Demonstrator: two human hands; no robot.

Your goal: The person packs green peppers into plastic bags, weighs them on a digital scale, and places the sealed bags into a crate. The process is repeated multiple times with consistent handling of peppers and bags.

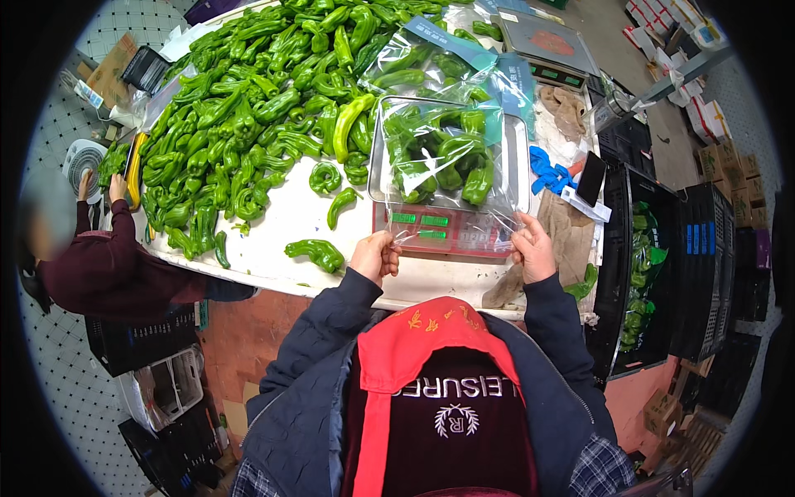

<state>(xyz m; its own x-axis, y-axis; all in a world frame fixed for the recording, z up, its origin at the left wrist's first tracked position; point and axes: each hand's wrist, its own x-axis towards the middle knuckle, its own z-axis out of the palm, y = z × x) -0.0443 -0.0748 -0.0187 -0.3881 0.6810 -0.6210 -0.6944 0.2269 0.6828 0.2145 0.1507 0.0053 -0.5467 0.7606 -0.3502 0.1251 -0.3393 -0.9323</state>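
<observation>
A clear plastic bag of green peppers (444, 152) lies on the metal tray (523, 168) of a red digital scale (448, 251). My left hand (375, 256) pinches one corner of the bag's open end, and my right hand (533, 247) pinches the opposite corner. The film stretches between them over the scale's lit green display (417, 220) and keypad. Just left of my left hand, a single green pepper (315, 253) rests on the white tabletop (273, 273). Another filled bag (410, 65) with a teal header lies behind the tray.
A large heap of green peppers (248, 112) covers the table's left and back. Right of the scale are a blue glove (549, 171), a phone (590, 179) and a cloth (562, 223). A black crate (612, 261) holds bagged peppers. Another person (118, 273) works at the left edge.
</observation>
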